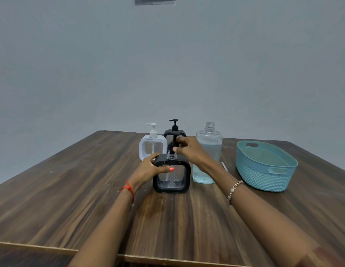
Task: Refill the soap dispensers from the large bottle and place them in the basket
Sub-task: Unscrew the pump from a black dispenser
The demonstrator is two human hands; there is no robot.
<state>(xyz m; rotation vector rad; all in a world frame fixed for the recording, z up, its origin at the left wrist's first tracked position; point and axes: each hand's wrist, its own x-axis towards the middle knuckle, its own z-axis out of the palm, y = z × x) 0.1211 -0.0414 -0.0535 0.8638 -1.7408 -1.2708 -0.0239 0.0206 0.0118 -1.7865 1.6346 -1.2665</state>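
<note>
Near black dispenser [171, 173] stood at table centre. Left hand [148, 168] clamped its upper left shoulder, thumb across the front. Right hand [189, 150] fingers were pinched together on the pump head [172, 143]. Judged: rigid plastic, light while nearly empty, smooth and likely slippery; best held by the body, not the pump. Large bottle [208, 151], uncapped, just beside at 3 o'clock: tip risk. Basket [264, 166] farther at 3 o'clock; open table [71, 189] at 9 o'clock.

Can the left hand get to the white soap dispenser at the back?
Probably yes. The white square soap dispenser stands just behind the left hand with nothing between, though that hand now grips the black square dispenser.
</note>
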